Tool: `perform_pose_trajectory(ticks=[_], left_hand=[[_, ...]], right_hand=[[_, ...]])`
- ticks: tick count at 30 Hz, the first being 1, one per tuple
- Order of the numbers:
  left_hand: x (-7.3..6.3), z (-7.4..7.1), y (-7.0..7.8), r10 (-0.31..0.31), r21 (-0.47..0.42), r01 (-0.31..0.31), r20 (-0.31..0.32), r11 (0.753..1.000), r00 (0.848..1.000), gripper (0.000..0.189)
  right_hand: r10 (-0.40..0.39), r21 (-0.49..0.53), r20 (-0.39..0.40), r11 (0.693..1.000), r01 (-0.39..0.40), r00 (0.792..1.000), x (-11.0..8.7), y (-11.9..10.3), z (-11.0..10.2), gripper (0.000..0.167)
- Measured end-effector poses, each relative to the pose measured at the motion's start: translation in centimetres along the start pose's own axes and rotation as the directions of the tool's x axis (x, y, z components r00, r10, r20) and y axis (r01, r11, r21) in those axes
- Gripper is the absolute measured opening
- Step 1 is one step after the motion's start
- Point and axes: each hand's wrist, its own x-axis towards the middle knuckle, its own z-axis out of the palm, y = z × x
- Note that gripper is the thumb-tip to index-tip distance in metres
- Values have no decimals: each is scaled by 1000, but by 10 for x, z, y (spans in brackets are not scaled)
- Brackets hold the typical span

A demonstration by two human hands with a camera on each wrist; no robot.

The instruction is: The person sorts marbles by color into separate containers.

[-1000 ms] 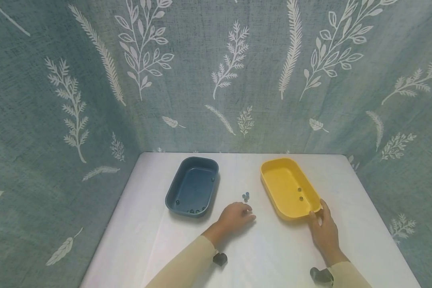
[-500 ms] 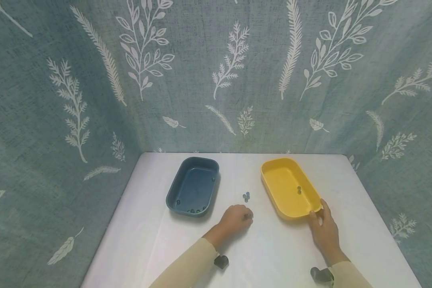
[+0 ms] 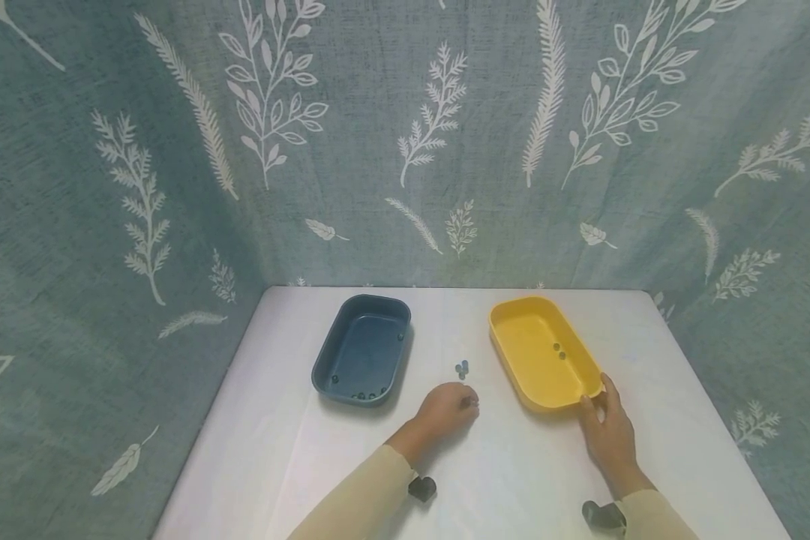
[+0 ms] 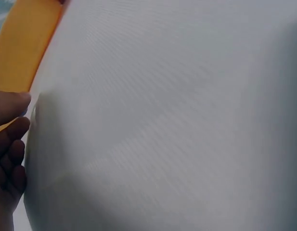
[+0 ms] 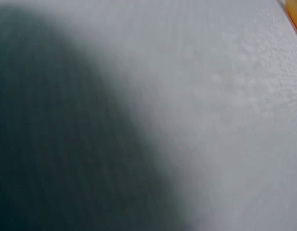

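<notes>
In the head view my left hand [image 3: 448, 409] is low over the white table, thumb and fingertips drawn together. A small bluish marble [image 4: 24, 114] shows between thumb and finger in the left wrist view, mostly hidden. Just beyond this hand lies a small cluster of blue-grey marbles [image 3: 462, 370]. My right hand [image 3: 609, 435] grips the near right corner of a yellow tray [image 3: 523, 352], thumb at the rim and fingers along the side. Two marbles [image 3: 559, 351] lie inside that tray. The right wrist view shows no hand.
A dark blue tray [image 3: 364, 341] stands left on the white table [image 3: 513, 480], with several dark marbles [image 3: 371, 396] mostly at its near end. Patterned grey-green cloth [image 3: 378, 150] hangs behind the table and along both sides.
My left hand's fingers have closed together, and the hand has shifted slightly. The two marbles in the yellow tray have rolled toward its far end. My right hand stays at the corner.
</notes>
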Motion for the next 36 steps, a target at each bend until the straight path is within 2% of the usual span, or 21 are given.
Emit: perform_pose_trajectory(ticks=[7,12,19,23,36], left_hand=[[7,-2,5,-23,-47,22,-10,999,1000,14],[17,-2,7,2,-52,-4,-41,999,999,14],[28,-5,15,46,-51,-49,-49,998,998,13],[34,-8,23,51,-40,-53,-39,998,998,14],[47,-16,48,70,-98,-70,-10,993,998,11]], right_hand=[[14,-3,3,1000,-14,1000,0,-2,0,69],[9,-5,-7,1000,-9,1000,2,-1,0,68],[19,-9,-3,1000,-19,1000,1,0,1,68],[6,-6,-6,1000,-6,1000,0,-1,0,68],[11,-14,1,1000,-11,1000,0,-3,0,68]])
